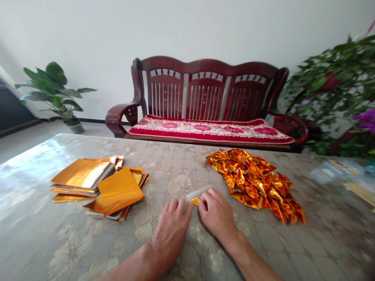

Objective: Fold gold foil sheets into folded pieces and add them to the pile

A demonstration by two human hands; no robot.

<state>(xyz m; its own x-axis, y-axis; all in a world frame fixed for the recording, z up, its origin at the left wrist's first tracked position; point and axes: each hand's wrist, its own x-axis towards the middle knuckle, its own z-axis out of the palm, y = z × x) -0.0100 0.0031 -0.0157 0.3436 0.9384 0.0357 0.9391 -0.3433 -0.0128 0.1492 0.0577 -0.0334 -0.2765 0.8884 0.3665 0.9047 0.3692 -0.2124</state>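
Both my hands rest on the table near its front middle, pressed onto a small piece of gold foil paper (197, 196) whose white back shows. My left hand (172, 226) lies on its left end, fingers close together and curled down. My right hand (216, 212) pinches the right end with bent fingers. A heap of folded gold foil pieces (254, 180) lies just right of my right hand. Two stacks of flat gold foil sheets (99, 185) sit to the left of my left hand.
The table (164, 156) has a glossy patterned cover. Behind it stands a dark wooden bench (205, 97) with a red cushion. A potted plant (55, 91) is at the back left, leafy plants (336, 86) at the right. Plastic packaging (336, 169) lies far right.
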